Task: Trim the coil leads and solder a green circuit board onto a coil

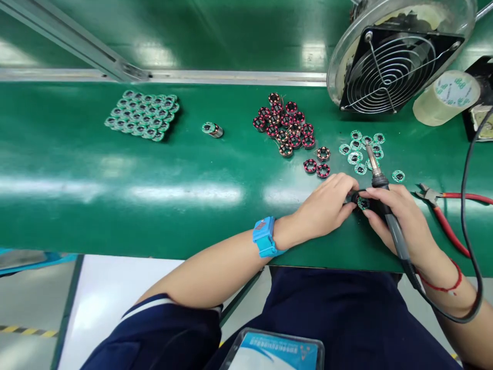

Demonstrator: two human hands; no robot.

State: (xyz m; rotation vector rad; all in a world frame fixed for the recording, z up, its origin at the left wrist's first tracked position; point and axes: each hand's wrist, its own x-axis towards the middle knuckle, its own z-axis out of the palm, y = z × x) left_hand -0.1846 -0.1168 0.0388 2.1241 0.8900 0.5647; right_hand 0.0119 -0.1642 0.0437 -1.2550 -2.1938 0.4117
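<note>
My left hand is closed, its thumb and fingers gripping a small part with a dark body and a round green circuit board on top. My right hand is wrapped round a soldering iron, whose metal tip points away from me over the loose boards. The right thumb and fingers also reach to the edge of the held part. Just beyond my hands lie several loose round circuit boards. Left of them are several copper-wound stator rings, with pinkish-red or copper-coloured faces.
A fan in a round hood stands at the back right, beside a pale roll. Red-handled cutters lie right of my hand, near the iron's cable. Further left are one assembled piece and a block of assembled pieces.
</note>
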